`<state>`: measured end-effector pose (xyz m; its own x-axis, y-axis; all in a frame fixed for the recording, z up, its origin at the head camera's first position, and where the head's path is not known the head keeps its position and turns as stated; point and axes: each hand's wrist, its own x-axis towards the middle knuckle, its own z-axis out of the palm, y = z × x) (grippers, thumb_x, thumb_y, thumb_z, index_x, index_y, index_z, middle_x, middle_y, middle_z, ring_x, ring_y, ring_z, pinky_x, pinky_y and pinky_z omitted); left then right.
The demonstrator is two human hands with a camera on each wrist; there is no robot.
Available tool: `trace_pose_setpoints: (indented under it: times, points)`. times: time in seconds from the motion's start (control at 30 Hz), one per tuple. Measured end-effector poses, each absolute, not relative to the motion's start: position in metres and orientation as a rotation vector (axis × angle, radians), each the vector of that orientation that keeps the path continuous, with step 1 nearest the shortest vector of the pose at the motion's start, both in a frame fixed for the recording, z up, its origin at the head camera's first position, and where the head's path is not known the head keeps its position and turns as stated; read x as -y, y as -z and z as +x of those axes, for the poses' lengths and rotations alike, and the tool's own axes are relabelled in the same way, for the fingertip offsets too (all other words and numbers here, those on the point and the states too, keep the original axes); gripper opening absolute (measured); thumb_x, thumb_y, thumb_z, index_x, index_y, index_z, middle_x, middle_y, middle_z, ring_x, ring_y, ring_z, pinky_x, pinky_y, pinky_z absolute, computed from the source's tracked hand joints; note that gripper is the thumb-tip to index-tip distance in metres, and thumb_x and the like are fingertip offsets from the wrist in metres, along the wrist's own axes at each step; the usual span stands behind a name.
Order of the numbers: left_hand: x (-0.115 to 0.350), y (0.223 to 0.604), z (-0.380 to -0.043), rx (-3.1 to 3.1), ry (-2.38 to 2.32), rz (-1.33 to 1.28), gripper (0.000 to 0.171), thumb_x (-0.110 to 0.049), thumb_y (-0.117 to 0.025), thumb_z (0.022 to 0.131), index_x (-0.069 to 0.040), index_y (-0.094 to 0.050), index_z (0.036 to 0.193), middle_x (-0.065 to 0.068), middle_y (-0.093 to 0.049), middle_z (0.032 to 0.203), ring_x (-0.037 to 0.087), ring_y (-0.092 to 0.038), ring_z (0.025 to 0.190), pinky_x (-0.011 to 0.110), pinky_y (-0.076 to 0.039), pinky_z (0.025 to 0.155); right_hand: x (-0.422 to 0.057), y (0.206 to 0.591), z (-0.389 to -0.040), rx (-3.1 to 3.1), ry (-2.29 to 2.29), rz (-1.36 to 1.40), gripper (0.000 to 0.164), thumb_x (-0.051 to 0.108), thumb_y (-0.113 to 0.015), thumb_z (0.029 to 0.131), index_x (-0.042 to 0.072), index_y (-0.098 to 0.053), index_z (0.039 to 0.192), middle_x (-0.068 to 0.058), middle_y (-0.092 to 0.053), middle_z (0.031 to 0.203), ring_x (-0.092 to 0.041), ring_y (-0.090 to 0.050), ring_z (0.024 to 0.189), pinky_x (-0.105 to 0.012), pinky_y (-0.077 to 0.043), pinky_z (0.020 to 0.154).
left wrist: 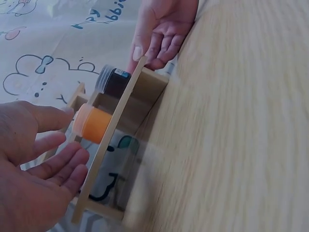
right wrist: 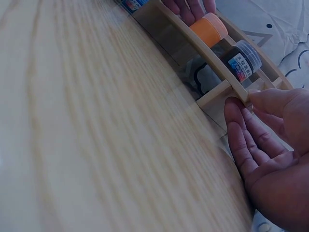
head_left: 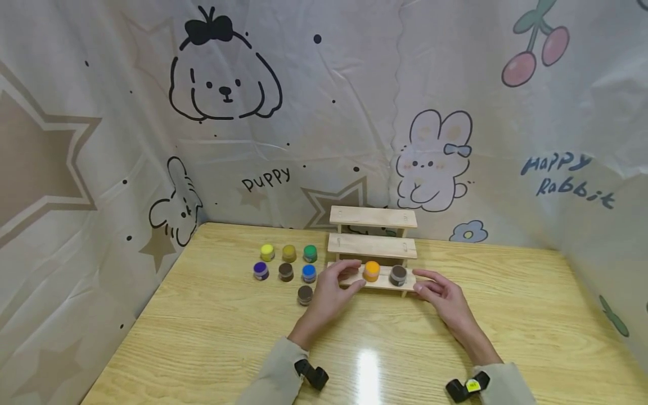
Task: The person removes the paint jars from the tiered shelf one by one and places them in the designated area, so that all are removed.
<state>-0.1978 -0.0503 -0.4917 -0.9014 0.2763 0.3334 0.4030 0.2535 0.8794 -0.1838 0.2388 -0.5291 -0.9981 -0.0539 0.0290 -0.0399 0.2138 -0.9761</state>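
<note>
A small wooden three-step display rack (head_left: pixel 372 246) stands near the back of the table. On its lowest step are an orange paint jar (head_left: pixel 372 271) and, to the right, a dark brown or black paint jar (head_left: pixel 398 275). My left hand (head_left: pixel 334 287) is at the left of the orange jar, fingers loosely bent and apart; in the left wrist view a fingertip comes close to the jar's lid, and contact is unclear. At the lowest step's right end, my right hand (right wrist: pixel 270 140) pinches the board's corner, thumb above and fingers beneath.
Left of the rack, several paint jars stand in rows: yellow (head_left: pixel 267 252), ochre (head_left: pixel 289 253), green (head_left: pixel 310 253), purple (head_left: pixel 260 270), brown (head_left: pixel 286 272) and blue (head_left: pixel 309 274). Another dark jar (head_left: pixel 305 295) sits nearer my left wrist. A printed curtain (head_left: pixel 354 112) hangs behind the table.
</note>
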Motion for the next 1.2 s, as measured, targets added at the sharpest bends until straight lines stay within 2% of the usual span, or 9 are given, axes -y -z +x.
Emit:
trace_pose_setpoints:
  times: [0.2, 0.47, 0.7, 0.93, 1.2]
  points:
    - [0.037, 0.494, -0.202, 2.387, 1.741, -0.630, 0.037, -0.005, -0.076, 0.093, 0.001, -0.066, 0.128, 0.015, -0.068, 0.122, 0.031, -0.067, 0.111, 0.043, -0.056, 0.097, -0.240, 0.528, -0.184, -2.422, 1.980, -0.118, 0.045, 0.023, -0.065, 0.103, 0.002, -0.057, 0.142, -0.015, -0.074, 0.114, -0.008, -0.071, 0.100, -0.023, -0.058, 0.087]
    - [0.024, 0.491, -0.210, 2.459, 1.620, -0.525, 0.036, -0.009, -0.079, 0.091, -0.001, -0.069, 0.125, 0.010, -0.070, 0.115, 0.024, -0.068, 0.104, 0.034, -0.058, 0.093, -0.238, 0.523, -0.184, -2.429, 1.974, -0.093, 0.045, 0.023, -0.065, 0.103, 0.002, -0.057, 0.142, -0.015, -0.074, 0.113, -0.012, -0.072, 0.099, -0.022, -0.058, 0.086]
    - [0.017, 0.490, -0.209, 2.468, 1.624, -0.468, 0.030, -0.011, -0.080, 0.091, -0.005, -0.071, 0.119, 0.008, -0.071, 0.112, 0.024, -0.068, 0.100, 0.037, -0.059, 0.090, -0.239, 0.524, -0.182, -2.390, 1.993, -0.088, 0.045, 0.020, -0.064, 0.104, 0.002, -0.056, 0.144, -0.022, -0.072, 0.117, -0.013, -0.072, 0.101, -0.024, -0.058, 0.088]
    - [0.022, 0.492, -0.203, 2.419, 1.696, -0.505, 0.029, -0.010, -0.082, 0.088, -0.006, -0.070, 0.115, 0.006, -0.072, 0.107, 0.021, -0.070, 0.098, 0.034, -0.060, 0.086, -0.238, 0.523, -0.184, -2.406, 1.991, -0.108, 0.045, 0.021, -0.065, 0.103, 0.001, -0.056, 0.143, -0.022, -0.072, 0.116, -0.014, -0.072, 0.100, -0.025, -0.058, 0.088]
    - [0.033, 0.482, -0.190, 2.372, 1.824, -0.560, 0.031, -0.008, -0.082, 0.088, -0.008, -0.069, 0.117, 0.005, -0.070, 0.114, 0.022, -0.067, 0.106, 0.039, -0.059, 0.093, -0.238, 0.524, -0.183, -2.396, 1.991, -0.084, 0.046, 0.022, -0.065, 0.103, 0.002, -0.056, 0.143, -0.021, -0.072, 0.117, -0.013, -0.072, 0.100, -0.025, -0.058, 0.088]
